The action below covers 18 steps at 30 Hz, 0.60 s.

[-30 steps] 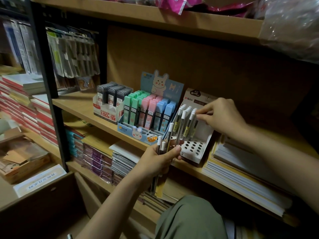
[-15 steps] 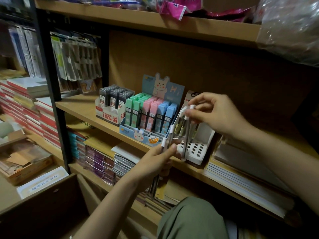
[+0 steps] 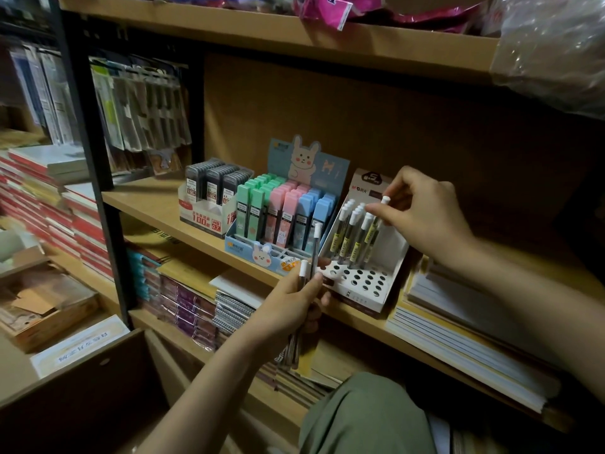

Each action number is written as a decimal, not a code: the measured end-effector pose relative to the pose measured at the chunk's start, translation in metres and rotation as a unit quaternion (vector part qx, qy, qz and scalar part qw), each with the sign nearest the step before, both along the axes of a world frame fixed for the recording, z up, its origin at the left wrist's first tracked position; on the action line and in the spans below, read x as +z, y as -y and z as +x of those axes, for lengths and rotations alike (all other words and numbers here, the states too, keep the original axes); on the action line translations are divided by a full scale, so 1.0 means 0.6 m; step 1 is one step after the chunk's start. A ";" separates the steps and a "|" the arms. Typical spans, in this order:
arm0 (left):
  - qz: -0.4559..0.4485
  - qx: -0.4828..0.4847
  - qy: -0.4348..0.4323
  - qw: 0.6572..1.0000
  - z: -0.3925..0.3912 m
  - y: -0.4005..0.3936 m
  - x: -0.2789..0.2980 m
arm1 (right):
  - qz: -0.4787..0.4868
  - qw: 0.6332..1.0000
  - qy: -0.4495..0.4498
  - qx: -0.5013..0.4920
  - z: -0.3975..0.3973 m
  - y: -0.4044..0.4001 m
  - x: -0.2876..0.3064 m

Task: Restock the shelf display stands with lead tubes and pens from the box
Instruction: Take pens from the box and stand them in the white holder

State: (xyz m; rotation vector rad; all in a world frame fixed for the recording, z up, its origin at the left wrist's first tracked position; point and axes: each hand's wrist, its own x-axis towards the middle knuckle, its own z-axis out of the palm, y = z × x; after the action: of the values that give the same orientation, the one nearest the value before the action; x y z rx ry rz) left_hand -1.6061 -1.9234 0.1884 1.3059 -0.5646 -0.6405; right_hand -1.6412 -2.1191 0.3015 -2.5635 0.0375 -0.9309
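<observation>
Head view: dim stockroom, wooden shelf (image 3: 154,204) crowded with stationery.
Left hand (image 3: 291,309) grips spare lead tubes (image 3: 315,247); right hand (image 3: 422,214) pinches one tube (image 3: 376,224) over the white stand (image 3: 363,283).

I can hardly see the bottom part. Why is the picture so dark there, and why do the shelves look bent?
Head view: dim light, brightest on the pastel lead tubes; lower corners fall into shadow; the wide lens bows the upper shelf edge; the plastic bag top right shows glare.
</observation>
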 end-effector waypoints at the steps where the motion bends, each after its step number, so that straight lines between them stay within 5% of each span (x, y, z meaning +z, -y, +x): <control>1: 0.004 0.007 0.001 1.000 0.000 0.000 -0.001 | -0.001 1.000 -0.003 -0.002 0.000 0.001 -0.001; 9: 0.037 0.039 0.003 0.999 0.009 0.000 -0.013 | -0.054 0.998 -0.009 -0.003 -0.020 0.005 0.000; 18: 0.053 0.104 0.141 0.983 0.007 0.023 -0.016 | -0.060 0.998 -0.021 -0.027 -0.014 0.007 -0.006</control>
State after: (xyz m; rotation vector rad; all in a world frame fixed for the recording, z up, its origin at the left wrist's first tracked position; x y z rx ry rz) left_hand -1.6020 -1.9372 0.1788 1.5450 -0.6186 -0.3167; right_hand -1.6498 -2.1236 0.2979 -2.7053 0.0643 -0.9248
